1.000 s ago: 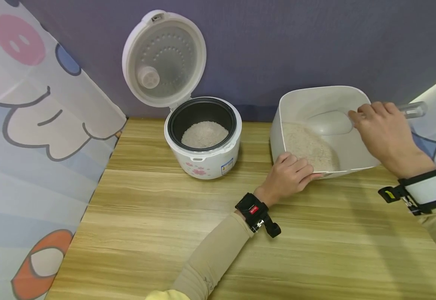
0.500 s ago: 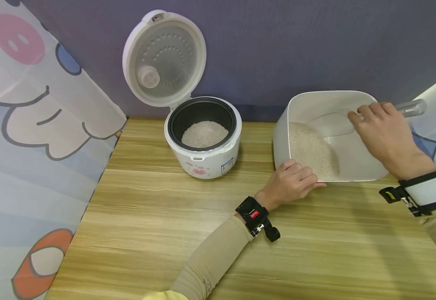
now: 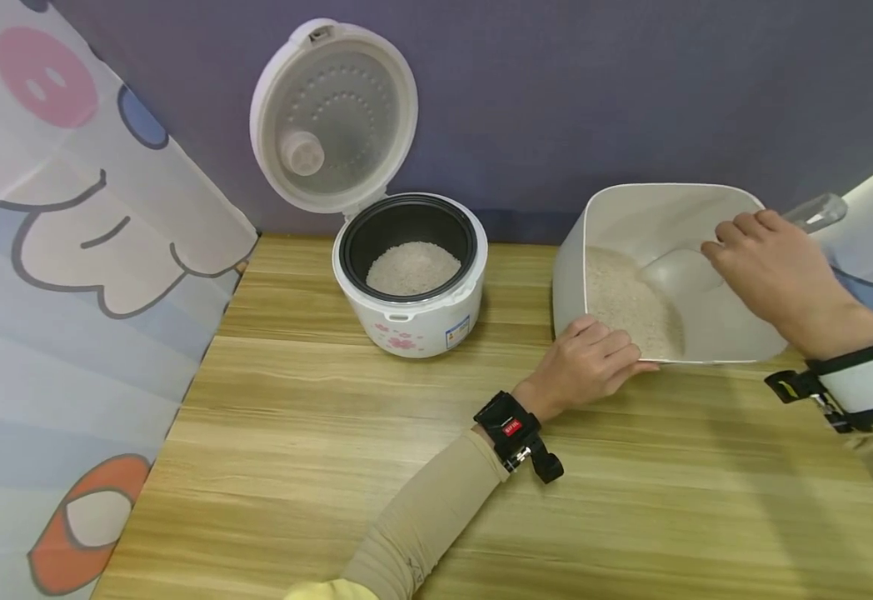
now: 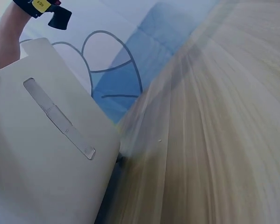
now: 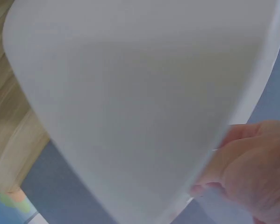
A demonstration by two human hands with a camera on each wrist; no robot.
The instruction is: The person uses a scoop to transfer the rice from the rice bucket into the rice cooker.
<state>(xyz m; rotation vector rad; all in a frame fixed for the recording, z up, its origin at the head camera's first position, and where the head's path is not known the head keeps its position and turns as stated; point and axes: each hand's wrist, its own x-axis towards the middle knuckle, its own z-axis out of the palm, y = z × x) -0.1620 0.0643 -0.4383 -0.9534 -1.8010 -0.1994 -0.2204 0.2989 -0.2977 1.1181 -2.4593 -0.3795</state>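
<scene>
In the head view, a white rice bin (image 3: 672, 200) stands on the right, holding rice (image 3: 624, 296) heaped along its left side. My left hand (image 3: 590, 362) grips the bin's rim at the near left corner. The handle of a clear scoop (image 3: 819, 214) is held in my right hand (image 3: 770, 262), over the bin's right side. The scoop's bowl (image 3: 684, 273) reaches down inside, its tip at the edge of the rice. In the right wrist view, the bin's wall (image 5: 130, 112) fills most of the picture, beside the right hand's fingers.
Left of the bin stands a white rice cooker (image 3: 414, 325), its lid (image 3: 346, 108) raised, with rice (image 3: 414, 268) in the dark inner pot. A grey wall (image 3: 556, 100) rises behind the wooden table (image 3: 316, 467). Printed cartoon sheets (image 3: 69, 250) border both sides.
The bin has shifted right and its near rim has dropped slightly, the left hand with it. The scoop's handle now slants more steeply, its bowl lying a little lower and further right.
</scene>
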